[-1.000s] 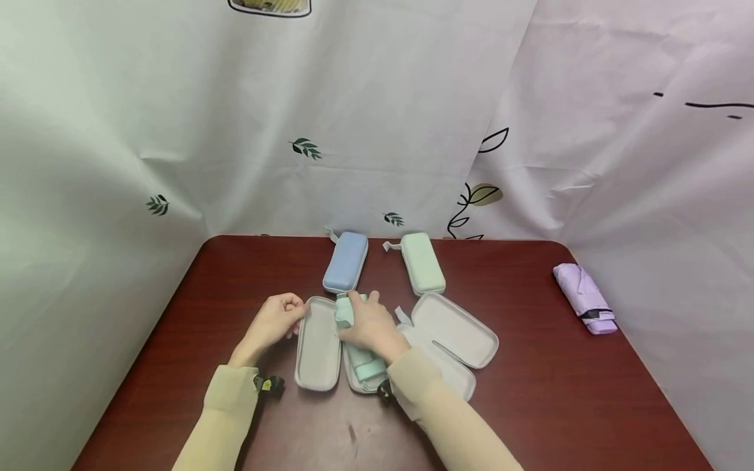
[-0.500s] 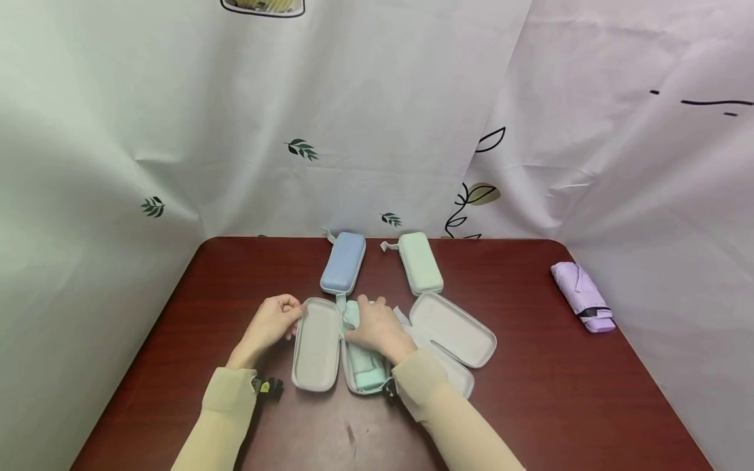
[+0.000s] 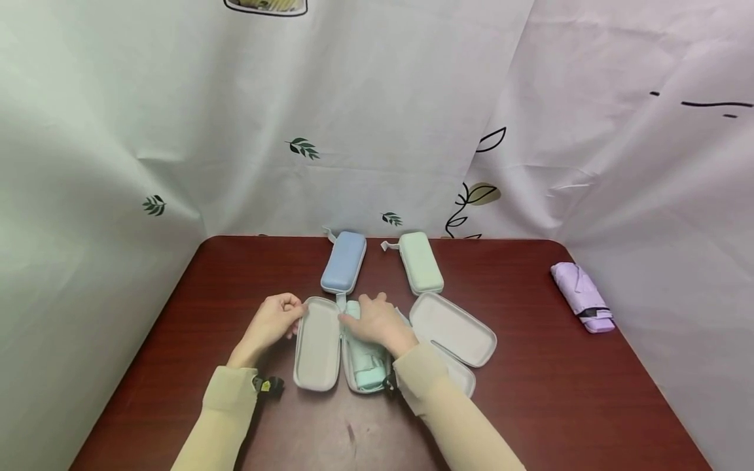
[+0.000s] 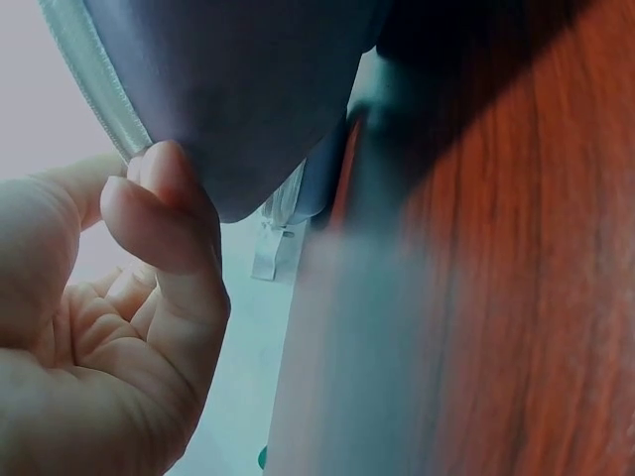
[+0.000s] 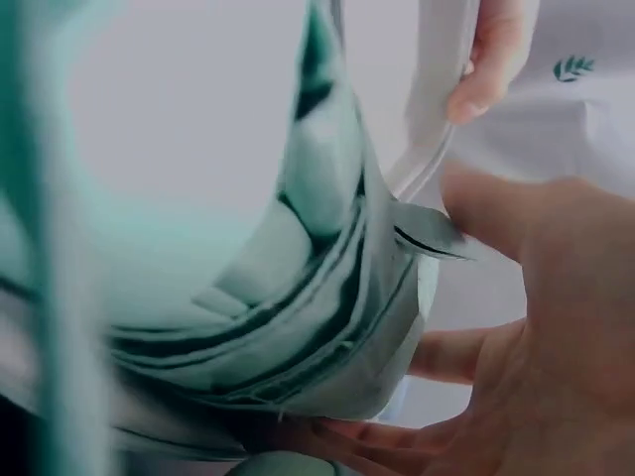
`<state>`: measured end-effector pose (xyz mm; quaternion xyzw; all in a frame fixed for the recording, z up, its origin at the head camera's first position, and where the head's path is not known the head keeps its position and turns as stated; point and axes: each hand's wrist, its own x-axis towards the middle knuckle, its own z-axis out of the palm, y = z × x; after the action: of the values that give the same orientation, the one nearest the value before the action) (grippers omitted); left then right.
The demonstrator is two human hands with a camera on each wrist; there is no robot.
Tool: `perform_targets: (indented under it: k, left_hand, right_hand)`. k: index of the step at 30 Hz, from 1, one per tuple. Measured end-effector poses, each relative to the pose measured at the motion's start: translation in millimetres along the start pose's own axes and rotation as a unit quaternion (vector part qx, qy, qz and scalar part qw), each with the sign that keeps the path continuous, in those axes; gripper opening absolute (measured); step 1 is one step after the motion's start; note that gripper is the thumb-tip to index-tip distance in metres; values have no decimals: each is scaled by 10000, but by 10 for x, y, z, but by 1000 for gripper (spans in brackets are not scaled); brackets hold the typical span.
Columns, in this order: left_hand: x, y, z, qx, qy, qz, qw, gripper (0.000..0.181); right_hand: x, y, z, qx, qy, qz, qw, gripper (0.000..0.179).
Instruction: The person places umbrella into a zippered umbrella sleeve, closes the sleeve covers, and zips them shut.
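Note:
My left hand (image 3: 275, 324) pinches the outer rim of an unzipped case's pale lid (image 3: 318, 347) between thumb and finger. In the left wrist view the thumb and fingertip (image 4: 164, 198) meet at the zip edge of the case's dark outer shell (image 4: 238, 79). A mint-green folded umbrella (image 3: 366, 360) lies in the other half of this case. Across its upper part rests my right hand (image 3: 379, 322), thumb and fingers spread. The right wrist view shows the umbrella's folded fabric (image 5: 337, 337) close up, with the thumb (image 5: 486, 203) by a small flap; some fingertips are hidden behind the fabric.
Behind the hands lie a closed blue case (image 3: 345, 261) and a closed pale-green case (image 3: 421, 263). Another unzipped case (image 3: 453, 330) spreads out right of the right hand, partly under the sleeve. A lilac folded umbrella (image 3: 583, 297) sits near the table's right edge.
The mint-green umbrella has settled lower into its case half. My right hand has moved slightly, its thumb spreading away from the umbrella toward the hinge. My left hand keeps its pinch.

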<state>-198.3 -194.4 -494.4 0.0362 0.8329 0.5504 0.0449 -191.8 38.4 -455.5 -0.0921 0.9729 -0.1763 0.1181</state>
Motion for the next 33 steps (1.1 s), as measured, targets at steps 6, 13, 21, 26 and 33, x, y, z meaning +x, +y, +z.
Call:
perform_targets:
  k: [6, 13, 21, 26, 33]
  left_hand:
    - [-7, -25, -8, 53, -35, -2, 10000, 15]
    - [-11, -35, -6, 7, -2, 18, 10000, 14]
    - [-1, -39, -3, 30, 82, 12, 10000, 11]
    - [19, -19, 10, 27, 132, 69, 9999, 10]
    - [16, 13, 12, 15, 132, 33, 9999, 9]
  right_hand:
    - [21, 21, -10, 135, -85, 24, 9999, 54]
    - [48, -9, 69, -218, 193, -155, 9995, 54]
    - [118, -48, 79, -328, 300, -109, 9990, 53]
    - [164, -50, 71, -437, 366, -134, 9983, 50]
    - [102, 38, 48, -189, 130, -289, 9993, 68]
